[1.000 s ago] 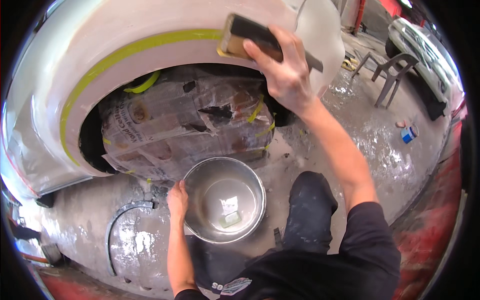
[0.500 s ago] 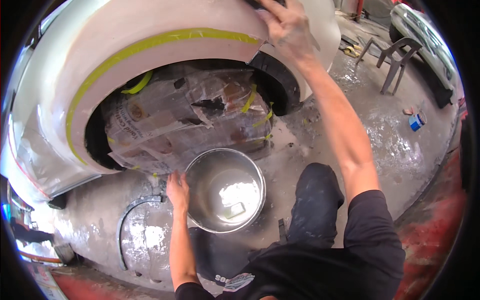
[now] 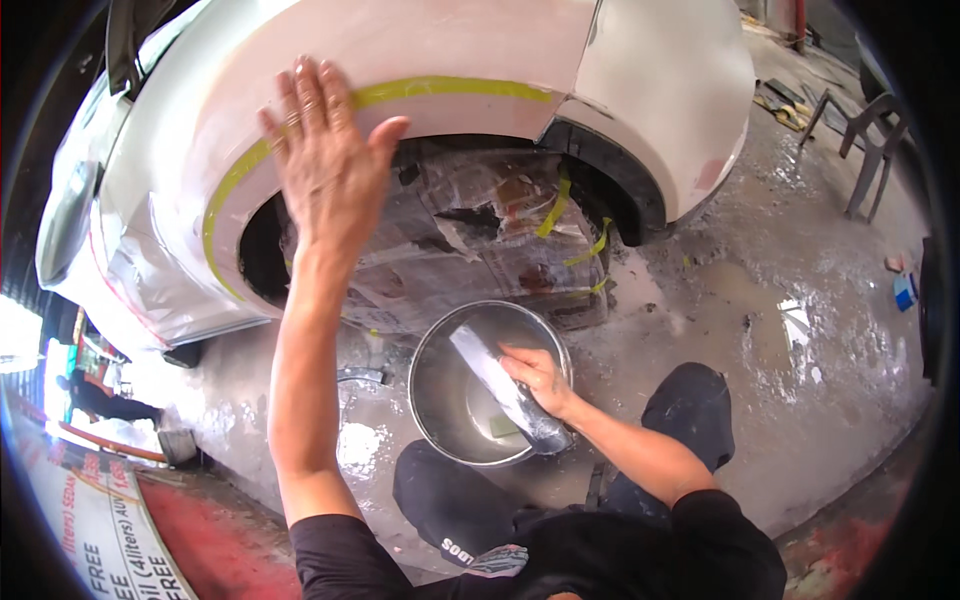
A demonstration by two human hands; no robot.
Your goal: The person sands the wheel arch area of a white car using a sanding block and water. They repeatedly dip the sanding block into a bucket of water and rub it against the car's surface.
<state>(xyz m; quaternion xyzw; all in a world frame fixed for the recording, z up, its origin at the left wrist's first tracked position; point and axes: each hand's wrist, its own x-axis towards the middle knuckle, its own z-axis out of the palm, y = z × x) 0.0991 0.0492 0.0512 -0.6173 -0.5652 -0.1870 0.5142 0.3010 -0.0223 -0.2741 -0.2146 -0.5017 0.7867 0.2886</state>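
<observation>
Grasps a long block [image 3: 493, 375] firmly with the right hand [image 3: 538, 375], with the fingers wrapped on its right side. Holds it tilted above a round metal basin [image 3: 432, 395], with the pale end toward the far left and the dark end toward the near right, over the rim. Cannot tell from this view whether touching the rim. Inside the basin, near the dark end, can see a small greenish piece [image 3: 503, 426].

Stretches the left hand [image 3: 335, 165] toward the far left, released and flat, with fingers spread upon the pale car panel [image 3: 480, 40]. Covers there one part of the yellow-green tape [image 3: 455, 90] along the wheel arch. Cannot tell how firmly pressed.

Beyond the basin, under the arch, can find torn printed paper [image 3: 510, 265] with short yellow-green strips, and to its right a black curved trim [image 3: 615, 170]. Left of the basin, on the wet floor [image 3: 640, 335], can see a curved grey strip [image 3: 362, 376], partly hidden by the left forearm.

At the far right, notice a grey chair [image 3: 868, 135], and nearer, a blue can [image 3: 905, 291]. At the left edge, notice a person in dark clothes [image 3: 105, 395], a bucket [image 3: 178, 447] and, nearer, a white banner [image 3: 95, 510].
</observation>
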